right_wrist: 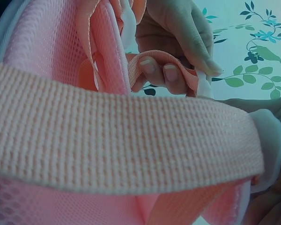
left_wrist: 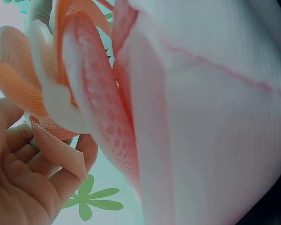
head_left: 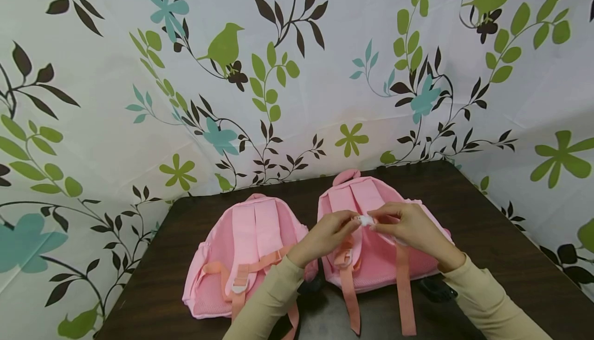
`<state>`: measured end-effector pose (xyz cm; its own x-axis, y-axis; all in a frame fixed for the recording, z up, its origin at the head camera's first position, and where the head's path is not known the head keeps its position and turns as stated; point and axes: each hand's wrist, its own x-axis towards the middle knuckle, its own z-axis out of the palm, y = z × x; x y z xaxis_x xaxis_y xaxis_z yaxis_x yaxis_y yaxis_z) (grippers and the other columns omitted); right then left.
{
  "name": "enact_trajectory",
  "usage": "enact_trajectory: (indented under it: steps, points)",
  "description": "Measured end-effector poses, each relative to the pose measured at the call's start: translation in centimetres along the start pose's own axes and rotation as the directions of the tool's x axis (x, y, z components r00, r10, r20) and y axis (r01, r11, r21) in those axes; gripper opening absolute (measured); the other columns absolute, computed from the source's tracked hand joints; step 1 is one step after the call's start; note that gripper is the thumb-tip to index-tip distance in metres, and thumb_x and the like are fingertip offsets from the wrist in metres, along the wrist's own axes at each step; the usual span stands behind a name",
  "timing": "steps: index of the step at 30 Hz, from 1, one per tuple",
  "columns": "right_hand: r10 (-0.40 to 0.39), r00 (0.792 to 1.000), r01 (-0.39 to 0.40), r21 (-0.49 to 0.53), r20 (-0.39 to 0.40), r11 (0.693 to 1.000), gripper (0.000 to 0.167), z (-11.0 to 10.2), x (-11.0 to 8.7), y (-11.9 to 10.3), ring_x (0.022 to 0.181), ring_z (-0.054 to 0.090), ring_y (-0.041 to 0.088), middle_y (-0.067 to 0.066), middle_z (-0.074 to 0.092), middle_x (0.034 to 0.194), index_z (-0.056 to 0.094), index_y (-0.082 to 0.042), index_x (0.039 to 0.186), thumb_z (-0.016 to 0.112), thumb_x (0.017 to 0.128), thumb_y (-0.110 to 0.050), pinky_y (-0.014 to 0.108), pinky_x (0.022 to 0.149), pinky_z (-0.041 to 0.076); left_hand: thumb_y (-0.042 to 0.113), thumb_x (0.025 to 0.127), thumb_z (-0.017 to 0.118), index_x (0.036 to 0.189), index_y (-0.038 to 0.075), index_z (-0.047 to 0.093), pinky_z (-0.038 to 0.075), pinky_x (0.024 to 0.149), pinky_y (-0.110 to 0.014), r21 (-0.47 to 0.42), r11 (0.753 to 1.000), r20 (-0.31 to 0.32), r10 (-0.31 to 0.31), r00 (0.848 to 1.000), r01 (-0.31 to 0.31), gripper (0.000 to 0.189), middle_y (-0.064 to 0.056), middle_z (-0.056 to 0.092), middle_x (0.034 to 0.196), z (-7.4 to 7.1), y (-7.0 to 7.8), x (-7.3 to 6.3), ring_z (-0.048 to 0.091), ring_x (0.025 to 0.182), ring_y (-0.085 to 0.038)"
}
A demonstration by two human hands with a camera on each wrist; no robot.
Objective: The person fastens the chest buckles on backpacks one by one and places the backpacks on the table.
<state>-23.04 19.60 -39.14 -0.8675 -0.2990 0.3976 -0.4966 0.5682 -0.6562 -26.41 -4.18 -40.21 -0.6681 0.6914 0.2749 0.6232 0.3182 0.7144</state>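
Both hands meet in front of the right pink backpack, around a small white plastic buckle. My left hand pinches the buckle's left side between thumb and fingers. From the other side, my right hand grips it with its fingertips. A peach webbing strap runs over the left fingers to the white buckle piece in the right wrist view. In the left wrist view, the left hand has a folded strap end against its fingers, beside a white strap adjuster.
A second pink backpack lies to the left, straps up, partly behind the left sleeve. Loose peach straps hang toward the front of the dark wooden table. A black object lies by the right backpack. A patterned cloth hangs behind.
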Motion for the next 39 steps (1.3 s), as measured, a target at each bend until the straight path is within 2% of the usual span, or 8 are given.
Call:
enact_trajectory:
  steps: [4,11,15,20,31,39]
  points:
    - [0.004,1.000,-0.004,0.001,0.004,1.000,0.025,-0.01,-0.02,-0.07,0.098,0.068,0.017,-0.007,0.075,0.100,0.080,-0.014,0.106,0.084,0.083,-0.022,0.045,0.087,0.057,0.031,0.106,0.052,0.121,0.011,0.066,0.047,0.065,-0.018,-0.003,1.000,0.001,-0.011,1.000,0.011,0.028,-0.003,0.060,0.085,-0.01,0.10,-0.05,0.053,0.072,-0.003]
    - [0.023,1.000,-0.023,0.016,0.018,1.000,0.026,0.06,-0.11,-0.07,0.096,0.069,0.017,-0.006,0.075,0.101,0.080,-0.014,0.107,0.084,0.083,-0.023,0.044,0.086,0.057,0.025,0.106,0.053,0.116,0.009,0.067,0.045,0.062,-0.019,-0.012,1.000,-0.015,0.024,1.000,-0.024,0.023,0.002,0.054,0.080,0.11,0.04,-0.03,0.050,0.068,-0.004]
    - [0.029,0.999,-0.030,0.022,0.028,0.999,0.027,0.13,-0.11,-0.11,0.093,0.068,0.015,-0.007,0.075,0.101,0.080,-0.016,0.107,0.084,0.083,-0.026,0.041,0.084,0.058,0.026,0.106,0.053,0.119,0.010,0.067,0.046,0.062,-0.019,-0.011,1.000,-0.015,0.024,1.000,-0.024,0.025,0.003,0.055,0.081,0.18,-0.02,-0.03,0.051,0.069,-0.003]
    - [0.017,1.000,-0.017,0.017,0.021,1.000,0.027,0.16,-0.05,-0.17,0.092,0.069,0.014,-0.007,0.076,0.100,0.080,-0.016,0.107,0.085,0.083,-0.028,0.039,0.083,0.058,0.028,0.106,0.053,0.120,0.011,0.067,0.046,0.065,-0.019,0.007,1.000,-0.027,0.031,0.999,-0.031,0.027,0.002,0.058,0.086,0.14,-0.05,-0.01,0.053,0.073,-0.004]
    - [-0.001,1.000,-0.001,0.046,0.027,0.999,0.027,0.29,0.00,0.06,0.089,0.068,0.012,-0.007,0.075,0.099,0.080,-0.015,0.107,0.084,0.083,-0.026,0.035,0.080,0.058,0.029,0.106,0.053,0.117,0.013,0.067,0.046,0.062,-0.020,-0.018,0.999,-0.034,0.039,0.999,-0.039,0.024,0.004,0.054,0.081,0.42,-0.51,-0.14,0.052,0.069,-0.004]
    - [-0.032,0.999,0.029,0.059,0.043,0.998,0.026,0.06,0.07,0.55,0.088,0.066,0.010,-0.008,0.074,0.101,0.079,-0.015,0.108,0.083,0.085,-0.026,0.028,0.079,0.056,0.030,0.106,0.054,0.116,0.013,0.068,0.047,0.065,-0.019,0.014,0.999,-0.042,0.052,0.998,-0.052,0.024,0.005,0.056,0.085,0.44,-0.16,-0.07,0.052,0.074,-0.003]
